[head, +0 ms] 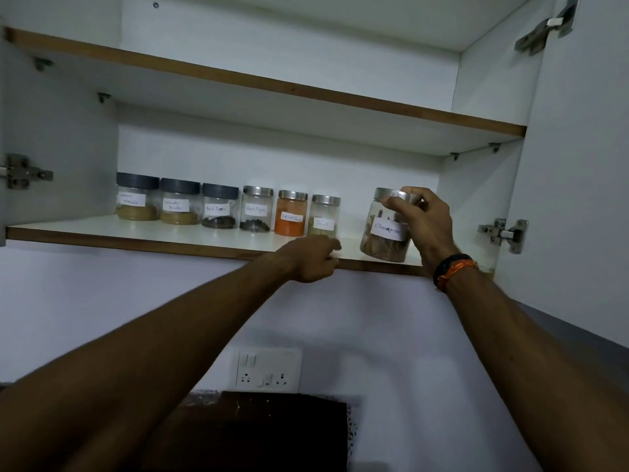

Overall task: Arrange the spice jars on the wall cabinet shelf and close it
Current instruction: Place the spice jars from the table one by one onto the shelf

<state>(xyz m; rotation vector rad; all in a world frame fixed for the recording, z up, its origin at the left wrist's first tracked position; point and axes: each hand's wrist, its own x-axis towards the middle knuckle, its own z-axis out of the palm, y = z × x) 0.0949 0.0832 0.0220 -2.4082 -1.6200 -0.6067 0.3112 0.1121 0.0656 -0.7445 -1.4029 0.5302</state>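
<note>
Head view: the cinnamon jar (386,229) is held by its metal lid in the curled fingers of the right hand (423,221), and it is tilted near the front edge of the lower shelf (136,233), apart from the row. Six other jars (218,207) are lined up to its left. The left hand (315,258) is rested with bent fingers on the shelf edge, in front of the last jar of the row; nothing is seen held in it.
</note>
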